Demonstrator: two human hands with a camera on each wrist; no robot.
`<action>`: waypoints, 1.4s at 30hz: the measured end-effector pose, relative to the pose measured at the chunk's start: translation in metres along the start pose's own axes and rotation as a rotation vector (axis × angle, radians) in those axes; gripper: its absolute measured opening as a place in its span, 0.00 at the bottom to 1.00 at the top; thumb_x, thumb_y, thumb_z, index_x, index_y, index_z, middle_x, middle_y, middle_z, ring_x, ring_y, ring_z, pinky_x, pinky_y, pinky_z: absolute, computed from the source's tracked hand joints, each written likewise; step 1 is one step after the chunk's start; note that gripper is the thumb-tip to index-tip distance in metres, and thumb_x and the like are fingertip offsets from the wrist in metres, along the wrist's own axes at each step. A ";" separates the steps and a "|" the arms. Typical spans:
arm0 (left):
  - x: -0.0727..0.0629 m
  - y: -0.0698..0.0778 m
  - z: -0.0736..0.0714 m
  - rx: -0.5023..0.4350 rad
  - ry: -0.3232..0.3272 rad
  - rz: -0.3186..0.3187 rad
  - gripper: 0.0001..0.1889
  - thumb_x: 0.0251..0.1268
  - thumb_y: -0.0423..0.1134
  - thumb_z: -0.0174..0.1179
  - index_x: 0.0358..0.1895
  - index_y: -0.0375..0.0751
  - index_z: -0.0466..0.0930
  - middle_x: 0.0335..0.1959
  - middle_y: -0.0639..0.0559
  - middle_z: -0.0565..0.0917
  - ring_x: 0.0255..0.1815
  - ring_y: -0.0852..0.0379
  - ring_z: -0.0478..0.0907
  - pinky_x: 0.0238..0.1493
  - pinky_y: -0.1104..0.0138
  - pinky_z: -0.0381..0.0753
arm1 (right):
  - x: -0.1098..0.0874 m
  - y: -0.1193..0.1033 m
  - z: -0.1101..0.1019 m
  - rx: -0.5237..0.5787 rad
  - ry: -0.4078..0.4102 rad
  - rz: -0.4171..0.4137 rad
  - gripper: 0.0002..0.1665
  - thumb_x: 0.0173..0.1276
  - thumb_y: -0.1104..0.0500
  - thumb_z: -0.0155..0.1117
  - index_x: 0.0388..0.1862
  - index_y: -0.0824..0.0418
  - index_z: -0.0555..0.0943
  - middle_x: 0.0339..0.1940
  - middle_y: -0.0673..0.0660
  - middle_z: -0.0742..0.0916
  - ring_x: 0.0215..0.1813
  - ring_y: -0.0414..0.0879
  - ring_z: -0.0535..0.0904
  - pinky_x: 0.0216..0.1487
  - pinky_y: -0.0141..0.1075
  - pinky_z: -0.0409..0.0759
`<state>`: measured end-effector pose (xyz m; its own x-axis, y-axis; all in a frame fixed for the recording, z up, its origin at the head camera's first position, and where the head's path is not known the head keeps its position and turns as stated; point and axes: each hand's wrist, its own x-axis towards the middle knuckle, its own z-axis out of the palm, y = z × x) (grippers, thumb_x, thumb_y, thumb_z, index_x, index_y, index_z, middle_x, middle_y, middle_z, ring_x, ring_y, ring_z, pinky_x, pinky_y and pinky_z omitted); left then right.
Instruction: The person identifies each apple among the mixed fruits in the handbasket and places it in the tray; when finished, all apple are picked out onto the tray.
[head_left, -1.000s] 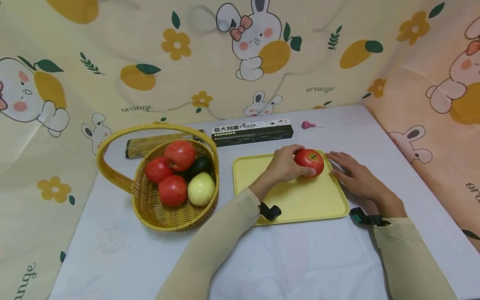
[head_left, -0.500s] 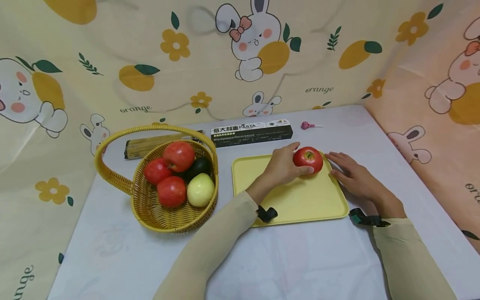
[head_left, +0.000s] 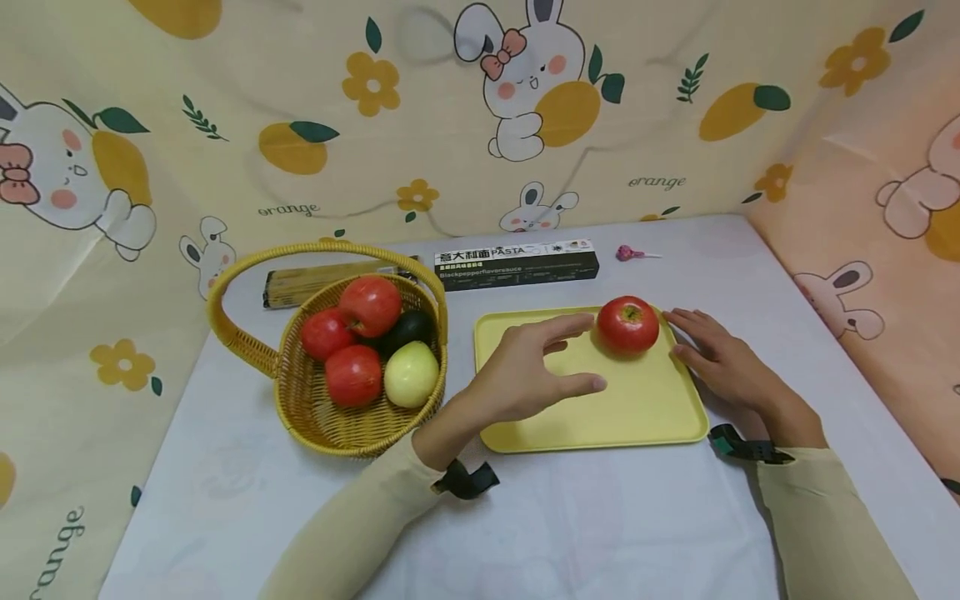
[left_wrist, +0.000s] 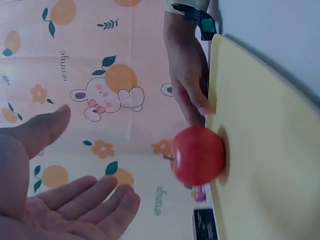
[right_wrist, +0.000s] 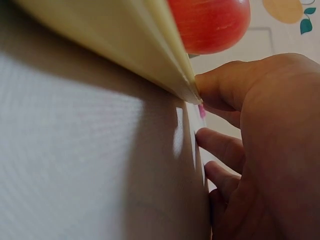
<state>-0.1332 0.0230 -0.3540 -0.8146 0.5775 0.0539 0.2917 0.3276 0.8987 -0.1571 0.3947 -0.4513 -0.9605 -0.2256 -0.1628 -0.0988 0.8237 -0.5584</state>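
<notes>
A red apple sits at the back right of the yellow tray, stem up. My left hand hovers over the tray's left part, apart from the apple, thumb and fingers spread with nothing between them; the left wrist view shows the same gap between hand and apple. Along the tray's right edge lies my right hand. In the right wrist view its thumb touches the tray's rim, while the other fingers rest on the white tabletop outside.
Left of the tray stands a wicker basket with several red apples, a pale green fruit and a dark one. Behind are a pasta box, a pack of noodles and a pink lollipop.
My left hand has let go of the apple and drawn back to the left. The apple stays on the tray, and my right hand remains at the tray's edge. The head view shifted slightly.
</notes>
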 end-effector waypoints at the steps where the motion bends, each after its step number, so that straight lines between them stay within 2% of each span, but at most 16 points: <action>1: -0.008 -0.001 -0.005 -0.018 -0.005 -0.002 0.38 0.66 0.44 0.80 0.79 0.48 0.78 0.77 0.55 0.81 0.74 0.52 0.82 0.74 0.69 0.79 | -0.001 0.000 0.000 0.002 0.003 -0.002 0.43 0.87 0.47 0.58 0.93 0.53 0.55 0.90 0.72 0.59 0.92 0.73 0.40 0.76 0.85 0.51; 4: -0.033 -0.007 -0.022 -0.057 -0.014 0.009 0.36 0.66 0.42 0.80 0.77 0.47 0.79 0.75 0.55 0.82 0.74 0.53 0.82 0.76 0.67 0.79 | -0.001 0.000 0.001 0.007 0.004 0.007 0.43 0.87 0.45 0.58 0.93 0.51 0.55 0.91 0.71 0.59 0.92 0.72 0.40 0.76 0.85 0.51; 8: -0.065 -0.016 -0.048 -0.087 0.003 0.058 0.35 0.64 0.38 0.80 0.75 0.43 0.81 0.73 0.53 0.84 0.72 0.55 0.83 0.75 0.67 0.79 | -0.001 -0.001 0.002 0.011 -0.005 0.029 0.44 0.87 0.43 0.57 0.93 0.49 0.54 0.91 0.69 0.57 0.92 0.71 0.39 0.76 0.85 0.52; 11: -0.085 -0.023 -0.069 -0.051 0.039 0.093 0.34 0.64 0.35 0.81 0.74 0.42 0.81 0.72 0.52 0.85 0.70 0.53 0.85 0.74 0.64 0.81 | 0.000 -0.001 0.002 0.013 -0.007 0.034 0.45 0.87 0.42 0.57 0.93 0.49 0.53 0.92 0.69 0.57 0.92 0.71 0.38 0.75 0.85 0.52; 16: -0.111 -0.042 -0.108 0.079 0.141 0.121 0.35 0.63 0.34 0.81 0.74 0.41 0.81 0.71 0.49 0.86 0.69 0.45 0.86 0.71 0.53 0.84 | 0.000 -0.003 0.003 0.020 -0.003 0.031 0.45 0.87 0.42 0.57 0.93 0.49 0.53 0.92 0.69 0.57 0.92 0.71 0.38 0.75 0.86 0.51; 19: -0.123 -0.056 -0.133 0.101 0.206 0.125 0.35 0.62 0.31 0.81 0.74 0.40 0.81 0.70 0.46 0.86 0.71 0.44 0.84 0.71 0.58 0.84 | 0.000 -0.004 0.003 0.023 0.003 0.026 0.45 0.87 0.42 0.58 0.93 0.49 0.54 0.91 0.70 0.57 0.92 0.71 0.39 0.76 0.86 0.51; 22: -0.132 -0.069 -0.156 0.065 0.264 0.128 0.36 0.61 0.25 0.79 0.75 0.37 0.79 0.72 0.39 0.84 0.73 0.47 0.83 0.73 0.67 0.81 | -0.001 -0.004 0.003 0.028 0.005 0.026 0.44 0.87 0.43 0.58 0.93 0.49 0.54 0.91 0.69 0.57 0.92 0.71 0.38 0.76 0.86 0.51; 26: -0.136 -0.079 -0.179 0.023 0.354 0.130 0.36 0.62 0.20 0.75 0.75 0.34 0.78 0.72 0.32 0.82 0.72 0.51 0.84 0.71 0.71 0.81 | -0.001 -0.004 0.003 0.027 0.005 0.030 0.44 0.87 0.44 0.57 0.93 0.50 0.54 0.91 0.70 0.57 0.92 0.71 0.38 0.75 0.86 0.51; 28: -0.135 -0.083 -0.187 0.029 0.393 0.106 0.35 0.64 0.22 0.74 0.75 0.34 0.78 0.72 0.33 0.82 0.71 0.52 0.84 0.70 0.72 0.81 | -0.001 -0.003 0.003 0.025 0.002 0.035 0.44 0.87 0.44 0.57 0.93 0.50 0.53 0.91 0.70 0.57 0.92 0.71 0.38 0.75 0.86 0.51; 31: -0.130 -0.086 -0.194 0.065 0.421 0.032 0.33 0.68 0.29 0.75 0.76 0.38 0.79 0.72 0.40 0.83 0.72 0.52 0.83 0.69 0.73 0.81 | -0.001 -0.003 0.003 0.022 -0.001 0.043 0.44 0.87 0.44 0.57 0.93 0.51 0.53 0.91 0.70 0.57 0.92 0.71 0.37 0.75 0.86 0.51; 36: -0.119 -0.087 -0.204 0.131 0.388 -0.085 0.33 0.70 0.39 0.76 0.78 0.45 0.78 0.74 0.48 0.82 0.75 0.49 0.81 0.71 0.70 0.81 | 0.000 -0.003 0.003 0.015 0.001 0.046 0.45 0.87 0.44 0.58 0.93 0.50 0.53 0.91 0.70 0.57 0.92 0.71 0.39 0.74 0.86 0.53; 42: -0.103 -0.085 -0.211 0.223 0.266 -0.148 0.35 0.70 0.37 0.77 0.79 0.44 0.76 0.76 0.44 0.80 0.75 0.43 0.81 0.73 0.53 0.82 | -0.001 -0.003 0.003 0.016 0.006 0.036 0.45 0.87 0.44 0.58 0.93 0.50 0.53 0.91 0.71 0.57 0.92 0.73 0.39 0.73 0.86 0.53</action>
<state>-0.1794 -0.2220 -0.3447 -0.9494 0.3066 0.0685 0.2394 0.5648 0.7898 -0.1549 0.3908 -0.4515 -0.9649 -0.1925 -0.1784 -0.0596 0.8227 -0.5654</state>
